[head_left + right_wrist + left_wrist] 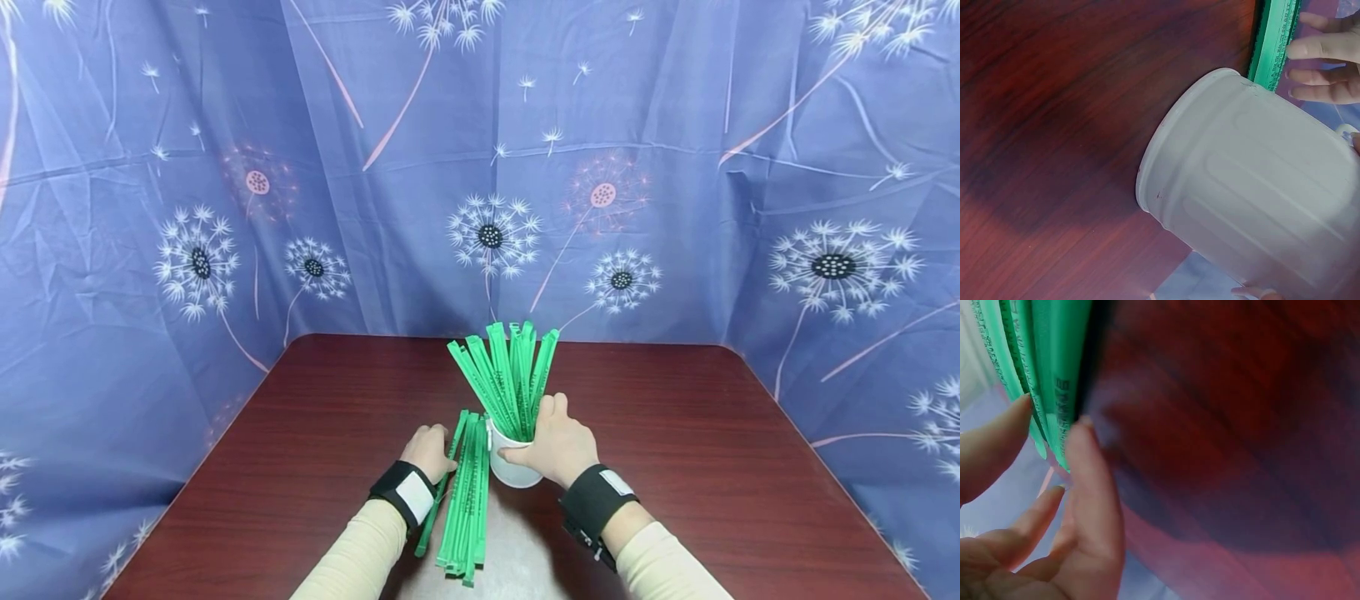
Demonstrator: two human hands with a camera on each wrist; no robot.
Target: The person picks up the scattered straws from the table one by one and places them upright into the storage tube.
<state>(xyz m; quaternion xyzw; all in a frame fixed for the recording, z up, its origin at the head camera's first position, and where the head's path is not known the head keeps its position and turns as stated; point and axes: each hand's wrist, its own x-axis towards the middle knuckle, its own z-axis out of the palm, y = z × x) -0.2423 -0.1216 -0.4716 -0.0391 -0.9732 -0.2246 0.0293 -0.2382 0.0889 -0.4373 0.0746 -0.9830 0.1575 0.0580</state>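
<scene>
Green wrapped straws (510, 379) with dark print stand fanned out in a small white bucket (513, 475) near the table's middle. My right hand (558, 442) holds the bucket at its right side, thumb by the rim; in the right wrist view the bucket's ribbed wall (1247, 175) shows, with only fingertips of that hand at the edges. A pile of similar straws (467, 500) lies left of the bucket. My left hand (427, 452) pinches at a straw (430, 529) on the pile's left side; the left wrist view shows thumb and finger on either side of green straws (1063, 375).
The dark red wood-grain table (675, 417) extends around both hands. A blue curtain (390, 208) with dandelion print hangs behind it and along its left and right sides.
</scene>
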